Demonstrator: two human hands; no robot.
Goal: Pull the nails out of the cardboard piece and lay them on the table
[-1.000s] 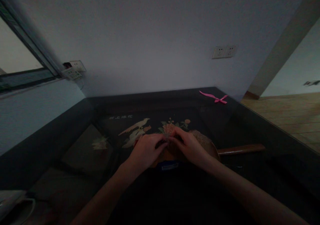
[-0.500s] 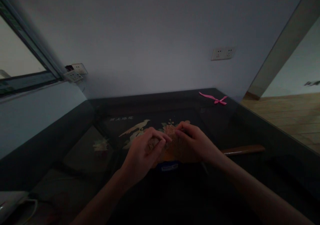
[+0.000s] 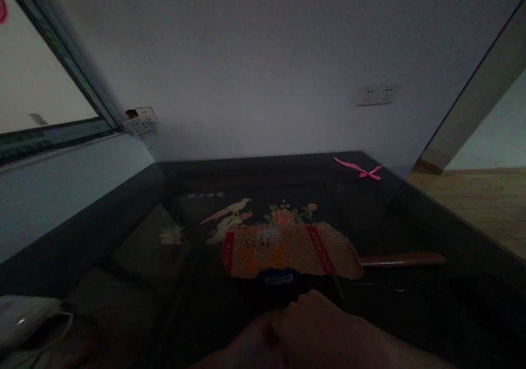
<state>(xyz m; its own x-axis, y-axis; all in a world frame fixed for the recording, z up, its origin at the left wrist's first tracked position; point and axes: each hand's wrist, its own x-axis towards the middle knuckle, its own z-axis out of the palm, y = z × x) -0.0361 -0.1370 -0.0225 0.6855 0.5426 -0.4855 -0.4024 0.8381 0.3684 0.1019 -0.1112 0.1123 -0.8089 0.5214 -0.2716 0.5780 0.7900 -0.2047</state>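
At the bottom of the view my right hand (image 3: 316, 322) is closed with its fingers curled under. My left hand (image 3: 258, 339) lies against it, lower and to the left, its fingers hidden in shadow. Whether either holds anything is not visible. Just beyond them a blue object (image 3: 278, 277) with a pale label lies at the near edge of a fan-shaped tan piece (image 3: 287, 246), which has red bands and many dark dots. Several short dark marks show on its left part. A brown wooden handle (image 3: 405, 259) extends from its right side.
The dark glossy table (image 3: 263, 174) carries a printed bird and flowers. A pink ribbon bow (image 3: 367, 173) lies at its back right corner. A white device (image 3: 27, 320) with a cable is at the lower left. Wall sockets (image 3: 376, 95) are above the table.
Both hands have drawn back from over the tan piece to the near side of the table and come together, leaving the piece uncovered. The view has shifted slightly.
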